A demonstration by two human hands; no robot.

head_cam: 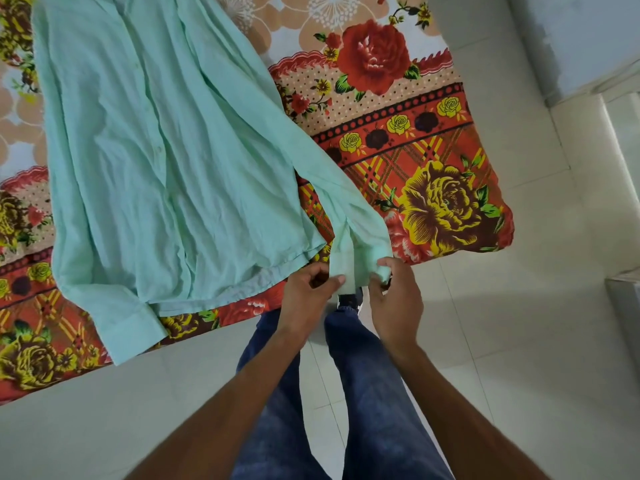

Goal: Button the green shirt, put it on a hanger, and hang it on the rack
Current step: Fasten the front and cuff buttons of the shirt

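Our left hand [304, 292] and right hand [394, 299] meet on the cuff [349, 268] of the green shirt [166, 161], each grip closed on it: the left thumb lies across one flap, and the right fingers pinch the other edge, bunched at about three o'clock from the left thumb. We judge this to be the buttoning step, worked at the sleeve end and not at the front. The next move, as we read it, calls for bringing the two flaps together so button and hole line up, then pushing the button through while the other hand keeps the cloth taut.

Outward from the cuff, the sleeve [311, 168] runs up toward eleven o'clock to the shirt body, which lies spread flat on the bed [433, 150] with its flowered cover. The cuff itself hangs just past the bed's near edge, above the tiled floor [519, 341]. The other sleeve [114, 323] lies at about eight o'clock, its cuff reaching the bed's edge.

We cannot make out the cuff's button or its hole; our fingers and the folded cloth cover them. Whether the front placket is fastened is hard to tell, since the buttons barely show against the fabric. The collar is cut off at the top of the view. No hanger or rack is in sight.
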